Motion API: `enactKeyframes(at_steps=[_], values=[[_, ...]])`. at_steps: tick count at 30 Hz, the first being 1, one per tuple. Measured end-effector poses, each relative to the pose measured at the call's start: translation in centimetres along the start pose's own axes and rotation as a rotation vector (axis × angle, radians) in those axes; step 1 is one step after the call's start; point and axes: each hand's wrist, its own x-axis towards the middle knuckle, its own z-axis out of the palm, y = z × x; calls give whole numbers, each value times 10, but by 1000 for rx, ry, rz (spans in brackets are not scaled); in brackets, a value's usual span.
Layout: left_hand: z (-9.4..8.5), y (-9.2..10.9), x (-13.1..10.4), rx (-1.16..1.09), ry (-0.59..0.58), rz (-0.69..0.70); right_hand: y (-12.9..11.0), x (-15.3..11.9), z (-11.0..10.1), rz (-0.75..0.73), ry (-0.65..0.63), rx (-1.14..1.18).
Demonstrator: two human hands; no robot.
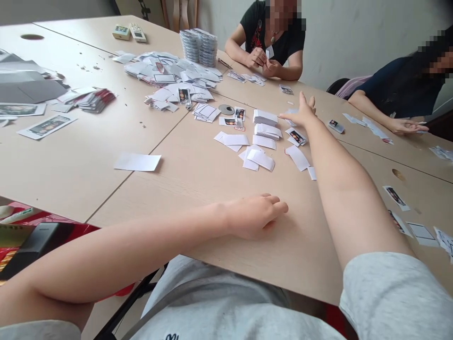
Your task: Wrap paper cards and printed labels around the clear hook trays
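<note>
My left hand [256,215] rests on the table near its front edge, fingers curled inward; whether anything lies under them is hidden. My right hand [302,112] is stretched far forward with its fingers spread and nothing held, just right of the stacks of folded white papers [267,130]. Beneath and beside its wrist lie a small printed picture card [297,137] and a white slip [297,157]. Loose white slips [260,159] overlap between my two hands. A grey round disc [226,109] and more picture cards [231,122] sit left of the stacks.
A large paper pile [170,71] and stacked clear packs [200,47] stand farther back. One white sheet [138,162] lies at left. Two people sit across the table [198,189], their hands [264,61] [406,126] over small papers. Picture cards [396,197] lie at right.
</note>
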Motion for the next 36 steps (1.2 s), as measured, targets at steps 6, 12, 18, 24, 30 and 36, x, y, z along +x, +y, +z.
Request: enactKeyframes(at_steps=[6, 12, 18, 24, 30, 36], values=[[4, 0, -1, -20, 51, -11, 10, 13, 21, 116, -92, 74], [3, -1, -1, -16, 28, 4, 22, 11, 22, 86, -64, 29], [2, 0, -1, 2, 13, -15, 14, 3, 19, 69, 34, 184], [6, -1, -1, 14, 48, -5, -63, -46, 19, -294, 57, 334], [8, -3, -1, 23, 62, 27, -139, -139, 28, -772, -195, 338], [7, -4, -1, 10, 66, 35, -164, -175, 44, -1028, -349, 93]])
